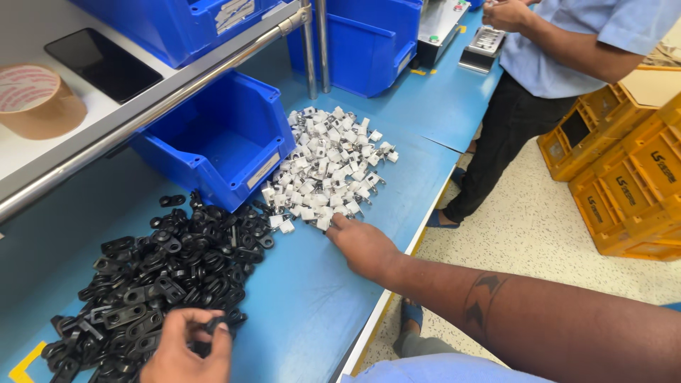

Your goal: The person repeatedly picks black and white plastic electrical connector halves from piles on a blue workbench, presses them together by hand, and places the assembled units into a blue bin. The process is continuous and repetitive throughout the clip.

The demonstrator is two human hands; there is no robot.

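My left hand (186, 349) is at the near edge of a heap of black plastic clips (159, 273) and pinches one black clip (215, 324) between its fingertips. My right hand (363, 245) reaches across the blue table (305, 305), and its fingers touch the near edge of a pile of small white plastic pieces (326, 170). Whether it grips a white piece I cannot tell.
An open blue bin (220, 142) stands behind the two piles, more blue bins (369, 42) farther back. A metal rail (163, 99) carries a shelf with a tape roll (35, 99) and a dark tablet (103, 64). Another person (553, 64) works at the right. Yellow crates (624, 170) stand on the floor.
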